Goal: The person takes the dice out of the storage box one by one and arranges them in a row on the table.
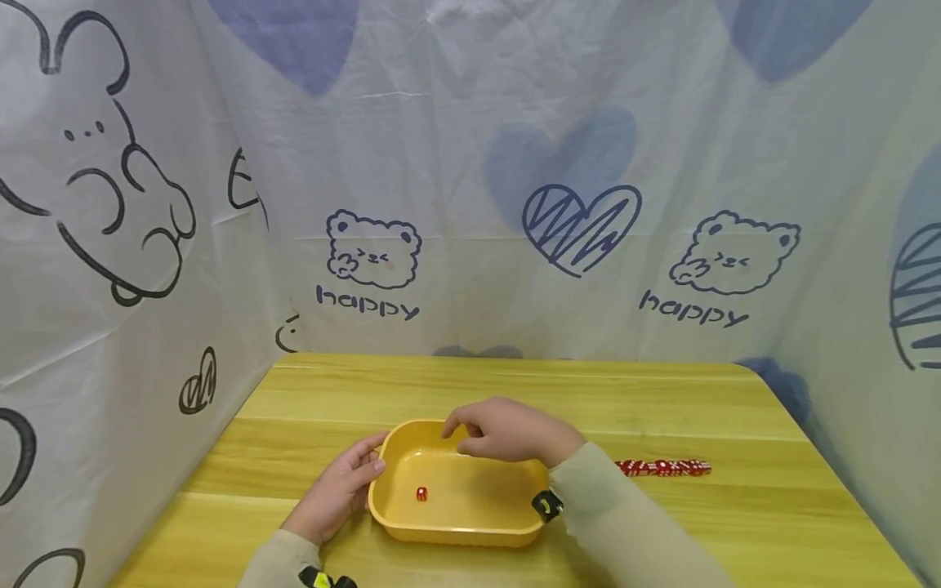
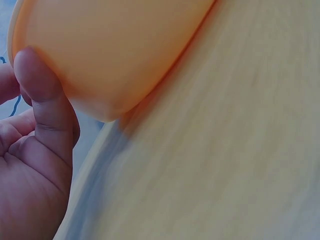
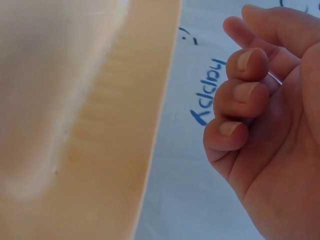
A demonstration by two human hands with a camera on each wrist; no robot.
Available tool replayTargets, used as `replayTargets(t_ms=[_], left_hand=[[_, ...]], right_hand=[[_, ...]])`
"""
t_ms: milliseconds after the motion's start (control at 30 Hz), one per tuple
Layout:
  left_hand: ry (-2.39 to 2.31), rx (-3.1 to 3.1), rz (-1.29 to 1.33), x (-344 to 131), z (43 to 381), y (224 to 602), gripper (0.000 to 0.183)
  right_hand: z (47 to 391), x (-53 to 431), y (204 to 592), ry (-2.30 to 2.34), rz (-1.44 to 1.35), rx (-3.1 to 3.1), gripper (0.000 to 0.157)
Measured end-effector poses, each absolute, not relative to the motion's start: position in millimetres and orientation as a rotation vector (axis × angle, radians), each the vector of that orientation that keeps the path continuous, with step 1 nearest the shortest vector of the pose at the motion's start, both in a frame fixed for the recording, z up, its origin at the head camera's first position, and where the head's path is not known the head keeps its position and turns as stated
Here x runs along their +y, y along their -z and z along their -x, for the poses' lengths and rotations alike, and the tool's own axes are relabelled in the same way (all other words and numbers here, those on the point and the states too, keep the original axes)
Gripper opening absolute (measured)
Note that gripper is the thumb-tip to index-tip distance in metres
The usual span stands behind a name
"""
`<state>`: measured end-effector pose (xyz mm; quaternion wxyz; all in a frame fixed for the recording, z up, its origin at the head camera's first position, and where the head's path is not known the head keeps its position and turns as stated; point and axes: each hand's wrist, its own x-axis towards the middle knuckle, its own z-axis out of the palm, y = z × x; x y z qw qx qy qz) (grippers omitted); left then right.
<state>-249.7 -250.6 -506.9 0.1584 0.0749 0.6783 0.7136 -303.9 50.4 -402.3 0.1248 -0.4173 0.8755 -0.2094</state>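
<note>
A yellow plastic tray (image 1: 470, 535) with rounded corners lies on the table in the head view. My left hand (image 1: 341, 487) grips its left end, with the thumb at the rim; in the left wrist view the thumb (image 2: 40, 85) lies against the tray wall. One red die (image 1: 422, 494) sits inside on the tray's floor, left of the middle. Over the tray's far side hangs my right hand (image 1: 507, 430). Its fingers (image 3: 242, 97) are loosely curled, thumb and index finger apart, and nothing shows between them.
A row of several red dice (image 1: 662, 467) lies on the wooden table (image 1: 735, 531) to the right, partly behind the right sleeve (image 1: 625, 514). White cloth (image 1: 470, 318) with printed bears and hearts hangs at the back and along both sides.
</note>
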Motion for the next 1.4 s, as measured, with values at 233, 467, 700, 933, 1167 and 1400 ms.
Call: replayTargets(t_ms=[233, 467, 700, 933, 1167, 1400], left_hand=[[-2.040, 1.935, -0.203, -252, 251, 507, 0.061], [-2.031, 1.929, -0.220, -250, 252, 505, 0.059], [-2.026, 1.928, -0.242, -248, 252, 505, 0.058], [-2.027, 1.944, -0.237, -249, 252, 503, 0.059], [-2.031, 1.953, -0.267, -250, 253, 503, 0.060], [-2.048, 1.939, -0.222, -251, 251, 508, 0.058]], right_hand=[[309, 22, 412, 0.516, 1.283, 2.520, 0.026], [310, 4, 433, 0.476, 1.297, 2.431, 0.026], [312, -3, 449, 0.478, 1.288, 2.372, 0.027], [313, -6, 459, 0.526, 1.257, 2.316, 0.029], [315, -7, 469, 0.558, 1.207, 2.277, 0.032], [314, -7, 470, 0.595, 1.180, 2.233, 0.030]])
